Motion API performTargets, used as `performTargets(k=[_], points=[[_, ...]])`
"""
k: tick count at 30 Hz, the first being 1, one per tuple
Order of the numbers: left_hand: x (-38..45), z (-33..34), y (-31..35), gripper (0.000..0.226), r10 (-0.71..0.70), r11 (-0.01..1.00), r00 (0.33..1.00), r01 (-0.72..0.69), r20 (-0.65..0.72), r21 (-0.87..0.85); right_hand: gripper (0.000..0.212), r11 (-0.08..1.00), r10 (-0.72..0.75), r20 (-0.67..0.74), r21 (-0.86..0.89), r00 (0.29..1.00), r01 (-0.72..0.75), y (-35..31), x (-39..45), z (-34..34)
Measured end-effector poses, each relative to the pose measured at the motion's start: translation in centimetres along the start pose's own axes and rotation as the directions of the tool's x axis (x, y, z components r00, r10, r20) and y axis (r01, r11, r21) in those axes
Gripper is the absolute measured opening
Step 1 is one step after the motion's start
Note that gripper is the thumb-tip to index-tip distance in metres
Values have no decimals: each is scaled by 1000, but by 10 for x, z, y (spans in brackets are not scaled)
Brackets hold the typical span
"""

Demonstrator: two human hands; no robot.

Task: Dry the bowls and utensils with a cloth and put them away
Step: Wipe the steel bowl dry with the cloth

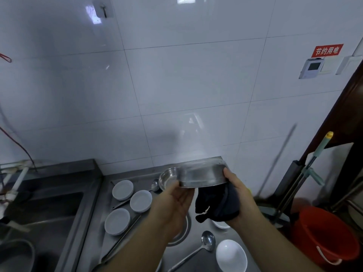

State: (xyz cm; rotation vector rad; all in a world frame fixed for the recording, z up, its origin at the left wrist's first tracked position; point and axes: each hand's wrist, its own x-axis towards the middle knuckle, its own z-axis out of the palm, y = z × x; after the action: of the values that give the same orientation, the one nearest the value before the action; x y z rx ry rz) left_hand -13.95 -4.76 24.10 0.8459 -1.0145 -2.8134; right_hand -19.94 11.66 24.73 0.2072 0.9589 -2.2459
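Your forearms reach up from the bottom edge, and just beside them on the steel counter (143, 178) sit a white bowl (231, 255) and a metal ladle (204, 244). Your left hand (176, 201) is raised above the counter with the palm half open, its fingertips pressed to the left rim of a steel bowl (203, 176) held on edge in the air, its outer wall facing you. Your right hand (235, 193) closes on the bowl's right side, thumb over the rim, and a dark cloth (216, 206) hangs bunched from that same hand beneath the bowl. Behind the raised bowl, a smaller steel bowl (169, 180) stands on the counter with a spoon (155, 185) just beside it. Three white dishes (122, 190) (141, 200) (117, 221) lie upside down to the left, near long metal utensils whose kind you cannot tell. A sink (49, 209) lies further left. At the right, a red bucket (324, 236) stands near a mop handle (322, 146).
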Motion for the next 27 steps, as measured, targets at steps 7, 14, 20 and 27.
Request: performTargets(k=[7, 14, 20, 27], points=[[10, 11, 39, 26, 164, 976, 986, -164, -7, -142, 54, 996, 85, -161, -21, 983, -89, 23, -7, -2], [11, 5, 48, 41, 203, 978, 978, -205, 39, 49, 33, 992, -122, -279, -71, 953, 107, 10, -10, -5], [-2, 19, 26, 34, 159, 975, 961, -189, 227, 114, 20, 516, -656, 132, -640, 743, 570, -8, -13, 31], [-16, 26, 27, 30, 180, 928, 931, -268, 318, 260, 46, -333, -411, 743, -661, 528, 672, -4, -7, 23]])
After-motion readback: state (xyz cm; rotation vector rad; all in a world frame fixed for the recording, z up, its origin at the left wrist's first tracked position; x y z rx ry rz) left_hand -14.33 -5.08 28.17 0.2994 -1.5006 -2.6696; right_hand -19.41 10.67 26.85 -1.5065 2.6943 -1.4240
